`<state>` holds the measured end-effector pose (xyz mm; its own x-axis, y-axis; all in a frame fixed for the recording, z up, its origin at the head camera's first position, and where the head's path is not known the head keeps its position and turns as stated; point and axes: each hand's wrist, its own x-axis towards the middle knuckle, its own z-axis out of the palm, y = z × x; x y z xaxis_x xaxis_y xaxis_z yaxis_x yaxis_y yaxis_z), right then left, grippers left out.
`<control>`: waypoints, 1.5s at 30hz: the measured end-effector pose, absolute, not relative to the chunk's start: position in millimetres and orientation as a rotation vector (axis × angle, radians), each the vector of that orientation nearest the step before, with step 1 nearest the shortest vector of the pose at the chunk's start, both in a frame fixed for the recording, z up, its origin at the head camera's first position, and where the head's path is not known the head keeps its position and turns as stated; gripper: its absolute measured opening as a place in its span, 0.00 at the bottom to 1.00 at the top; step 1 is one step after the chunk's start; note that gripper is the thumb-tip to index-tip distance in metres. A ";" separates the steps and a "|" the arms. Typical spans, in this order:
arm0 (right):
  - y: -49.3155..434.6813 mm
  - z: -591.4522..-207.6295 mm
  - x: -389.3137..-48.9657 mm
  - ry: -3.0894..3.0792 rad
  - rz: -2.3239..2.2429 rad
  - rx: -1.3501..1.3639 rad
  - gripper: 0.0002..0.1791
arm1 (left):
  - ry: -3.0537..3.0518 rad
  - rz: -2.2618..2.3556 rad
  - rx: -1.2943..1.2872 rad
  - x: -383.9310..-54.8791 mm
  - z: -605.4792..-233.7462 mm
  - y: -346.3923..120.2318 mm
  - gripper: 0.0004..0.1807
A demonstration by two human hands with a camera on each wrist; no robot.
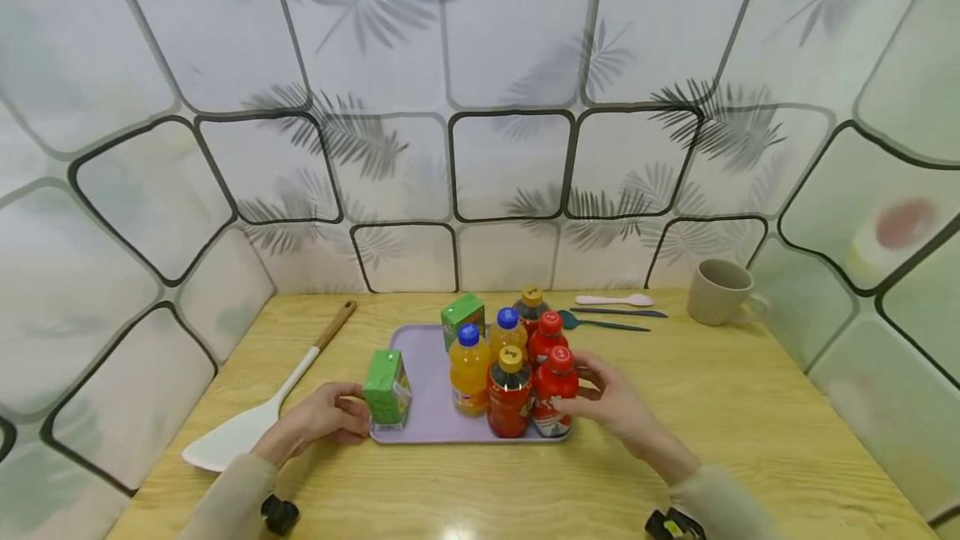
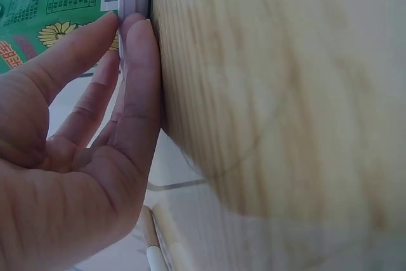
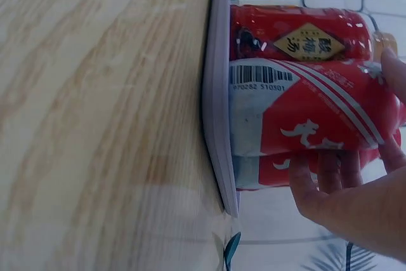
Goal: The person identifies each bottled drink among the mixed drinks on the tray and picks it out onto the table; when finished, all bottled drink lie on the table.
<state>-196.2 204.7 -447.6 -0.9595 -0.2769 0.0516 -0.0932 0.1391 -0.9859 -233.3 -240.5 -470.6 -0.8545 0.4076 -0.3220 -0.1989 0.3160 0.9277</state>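
Note:
A lilac tray (image 1: 431,357) lies on the wooden table, bearing drinks. At its left edge my left hand (image 1: 326,417) pinches the rim between thumb and index finger, as the left wrist view shows. Right beside those fingers stands a green drink carton (image 1: 386,390). My right hand (image 1: 609,401) grips the front red bottle (image 3: 323,109) at the tray's right end, thumb on the near side and fingers behind. A dark red bottle with a gold cap (image 1: 510,398) stands next to it. Another red bottle (image 1: 549,340) is directly behind, partly hidden.
Two orange juice bottles (image 1: 469,373), a second green carton (image 1: 462,315) and another gold-capped bottle (image 1: 532,307) share the tray. A white spatula (image 1: 247,427) lies left. A mug (image 1: 718,294), a pale spoon (image 1: 615,301), a dark knife (image 1: 622,312) and a teal spoon (image 1: 600,323) lie back right.

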 end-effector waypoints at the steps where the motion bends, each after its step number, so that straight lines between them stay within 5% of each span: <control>1: 202.6 -448.4 -196.2 2.272 -1.923 -0.363 0.41 | 2.080 1.567 0.177 -233.2 -470.8 -241.5 0.24; 13: 198.1 -443.4 -202.5 2.382 -1.864 -0.408 0.46 | 2.097 1.566 0.191 -239.4 -464.5 -241.7 0.22; 45: 220.3 -442.2 -187.2 2.636 -1.994 -0.449 0.36 | 2.124 1.493 0.183 -236.2 -467.3 -238.5 0.31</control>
<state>-187.2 220.3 -442.2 -0.9453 -0.0957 0.3118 -0.3261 0.2560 -0.9100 -236.2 -238.5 -467.3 -0.8489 0.4012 -0.3440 -0.1880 0.3791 0.9060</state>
